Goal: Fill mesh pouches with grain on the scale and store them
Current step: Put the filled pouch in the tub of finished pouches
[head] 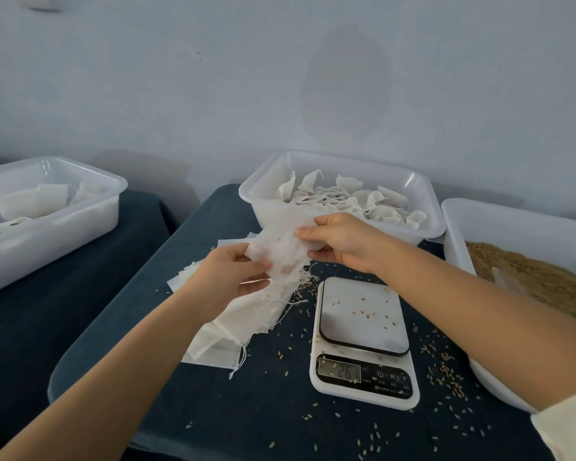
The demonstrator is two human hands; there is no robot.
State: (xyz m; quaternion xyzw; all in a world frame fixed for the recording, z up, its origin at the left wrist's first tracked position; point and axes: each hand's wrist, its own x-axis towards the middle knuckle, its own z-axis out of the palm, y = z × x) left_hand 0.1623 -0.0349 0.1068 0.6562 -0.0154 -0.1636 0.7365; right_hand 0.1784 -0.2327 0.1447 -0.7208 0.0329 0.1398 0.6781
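Note:
A white mesh pouch is held in the air above the table by both hands. My left hand pinches its lower left edge, and my right hand pinches its upper right edge. Under my left hand lies a loose pile of empty pouches with drawstrings. The white digital scale stands to the right of the pile, its plate bare except for a few grains. At the right edge a white tub holds brown grain.
A white bin with several pouches in it stands at the back centre, just behind the hands. Another white bin with pouches sits on a separate surface at the left. Stray grains dot the dark blue cloth.

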